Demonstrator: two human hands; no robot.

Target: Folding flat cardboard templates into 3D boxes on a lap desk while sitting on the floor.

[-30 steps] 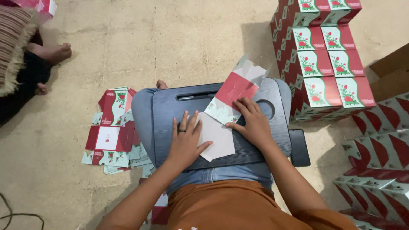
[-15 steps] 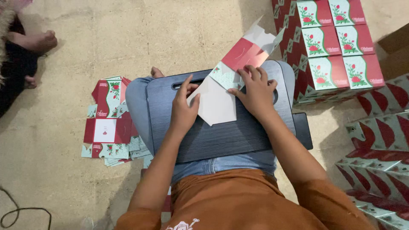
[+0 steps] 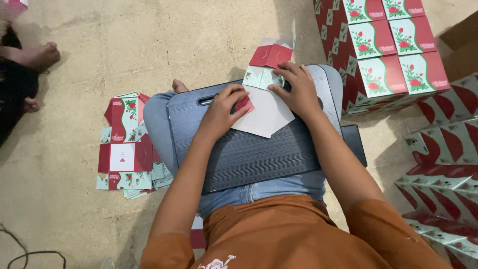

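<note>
Folded since, carton blank [image 3: 264, 112] (white inside up) points away.

- An informal packing workplace on the floor, more a home workshop than a factory.
- The bare concrete floor [image 3: 99, 50] serves as the work surface; the person sits on it with a grey lap board [image 3: 249, 149] across the legs.
- A pile of flat unfolded cartons [image 3: 127, 144] lies beside the leg.
- Finished red and green boxes [image 3: 383, 55] stand stacked in rows.
- Another person's bare foot [image 3: 42, 55] rests nearby.
</note>
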